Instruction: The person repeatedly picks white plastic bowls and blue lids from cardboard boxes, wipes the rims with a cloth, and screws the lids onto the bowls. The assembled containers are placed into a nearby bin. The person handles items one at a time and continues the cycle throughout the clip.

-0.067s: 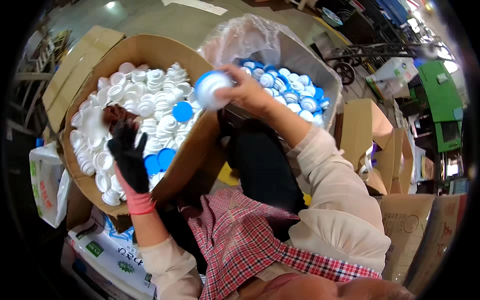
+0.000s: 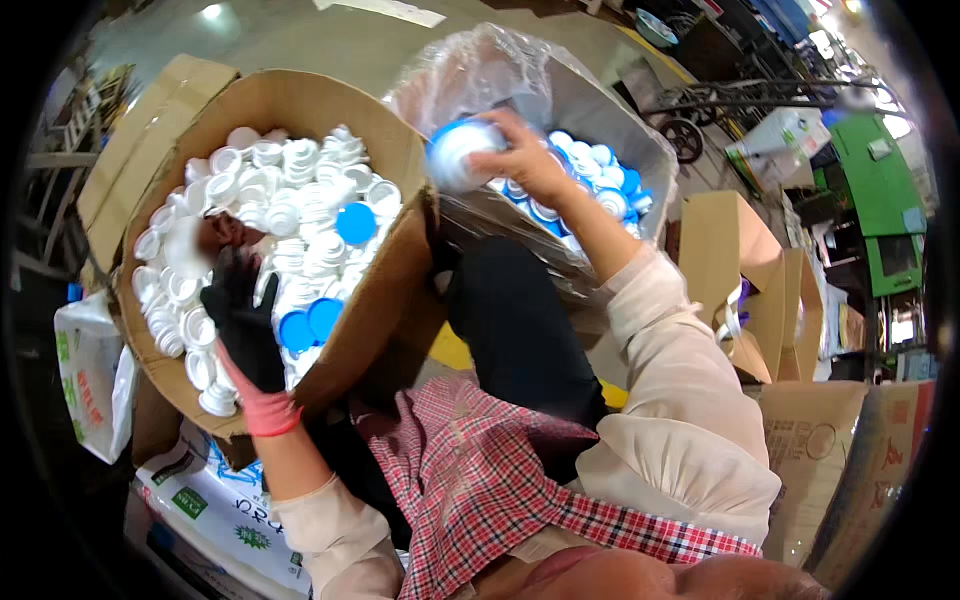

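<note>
the left hand point(image 2: 243, 318), in a black glove with a pink cuff, reaches into an open cardboard box point(image 2: 300, 100) heaped with white plastic caps point(image 2: 300, 215) and a few blue caps point(image 2: 355, 223). its fingers curl down among the white caps and seem to pinch a blurred white piece near the box's left side; whether it truly grips it cannot be told. the bare right hand point(image 2: 525, 155) is raised over a second box lined with a clear plastic bag point(image 2: 480, 70) and closes around a round cap, white inside with a blue rim point(image 2: 455, 152), held just above the bag's near edge. inside the bag lie more blue-and-white caps point(image 2: 600, 190). the two boxes stand side by side, touching. a white sack point(image 2: 85, 370) sits at the left of the cardboard box.
</note>
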Demonstrator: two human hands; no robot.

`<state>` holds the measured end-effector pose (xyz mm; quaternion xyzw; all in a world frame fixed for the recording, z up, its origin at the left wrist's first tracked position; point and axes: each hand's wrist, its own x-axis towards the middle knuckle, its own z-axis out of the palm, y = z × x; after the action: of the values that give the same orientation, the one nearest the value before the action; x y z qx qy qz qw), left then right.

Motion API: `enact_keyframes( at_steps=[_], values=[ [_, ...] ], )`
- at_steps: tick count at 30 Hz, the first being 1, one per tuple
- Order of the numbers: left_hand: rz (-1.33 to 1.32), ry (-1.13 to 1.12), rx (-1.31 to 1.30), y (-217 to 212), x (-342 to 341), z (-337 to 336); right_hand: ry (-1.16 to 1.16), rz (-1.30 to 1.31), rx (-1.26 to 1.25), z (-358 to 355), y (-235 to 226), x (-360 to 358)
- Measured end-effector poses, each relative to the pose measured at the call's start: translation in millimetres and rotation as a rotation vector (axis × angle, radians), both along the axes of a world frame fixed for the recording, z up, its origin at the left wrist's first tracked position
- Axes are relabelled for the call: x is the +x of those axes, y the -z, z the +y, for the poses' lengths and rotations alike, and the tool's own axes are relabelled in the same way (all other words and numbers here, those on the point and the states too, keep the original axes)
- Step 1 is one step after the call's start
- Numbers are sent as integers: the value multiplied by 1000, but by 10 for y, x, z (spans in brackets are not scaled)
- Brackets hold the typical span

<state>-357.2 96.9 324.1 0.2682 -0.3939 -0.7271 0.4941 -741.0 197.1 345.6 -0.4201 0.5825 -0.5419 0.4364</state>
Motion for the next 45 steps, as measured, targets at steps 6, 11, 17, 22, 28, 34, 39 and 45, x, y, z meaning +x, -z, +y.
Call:
enact_keyframes(
  at_steps=[6,11,17,22,28,34,39,45],
  values=[
    [-194,51,-94,120,29,-36,622,969,396,1602,382,-1916],
    [-284,148,-73,265,71,-157,932,1015,772,2171,898,-2588],
    [-242,35,-4,317,230,-177,812,1424,887,1980,1143,-2754],
    [-247,-126,-106,212,360,-239,395,1055,207,690,563,-1807],
    [-116,-323,-66,-28,548,-252,-599,858,-226,-889,254,1011],
    [-291,-290,-123,-8,724,-259,-1191,1346,173,-1730,1577,2521],
    [-840,-345,-369,-75,742,-202,-1115,1469,96,-1888,2136,2503],
    [-1375,-286,-262,-24,977,-161,-901,547,30,-2015,435,2799]
  ],
)
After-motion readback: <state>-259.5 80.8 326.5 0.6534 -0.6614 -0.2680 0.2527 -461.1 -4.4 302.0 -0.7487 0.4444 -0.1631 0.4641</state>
